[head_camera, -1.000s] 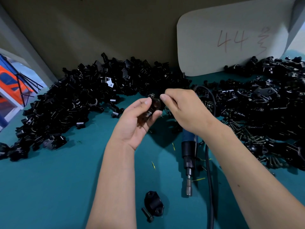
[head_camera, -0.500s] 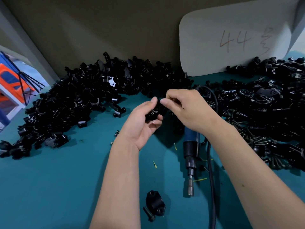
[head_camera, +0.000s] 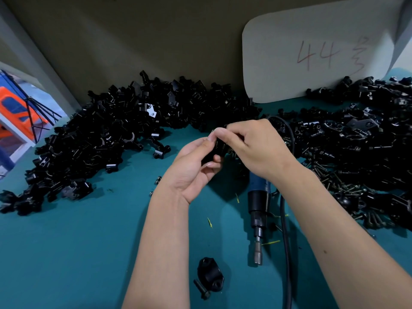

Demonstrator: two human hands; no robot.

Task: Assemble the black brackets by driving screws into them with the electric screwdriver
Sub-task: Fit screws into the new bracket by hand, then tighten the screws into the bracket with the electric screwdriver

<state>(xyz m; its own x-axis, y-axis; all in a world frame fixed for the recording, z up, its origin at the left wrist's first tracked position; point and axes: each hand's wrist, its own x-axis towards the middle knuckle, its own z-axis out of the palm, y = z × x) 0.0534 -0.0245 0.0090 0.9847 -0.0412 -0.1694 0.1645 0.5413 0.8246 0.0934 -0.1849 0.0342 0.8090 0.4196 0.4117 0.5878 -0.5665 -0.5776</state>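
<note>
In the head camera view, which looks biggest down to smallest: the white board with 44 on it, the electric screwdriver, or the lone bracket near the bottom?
1. White board
2. Electric screwdriver, partly hidden
3. Lone bracket, though nearest the camera

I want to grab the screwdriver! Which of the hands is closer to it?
Right. The right hand hovers just above the electric screwdriver handle; the left hand sits farther off to its left.

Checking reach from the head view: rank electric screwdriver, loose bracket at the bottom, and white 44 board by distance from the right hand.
1. Electric screwdriver: lying just below the right hand.
2. Loose bracket: table's near edge, lower left of it.
3. White board: against the back wall, upper right.
</note>
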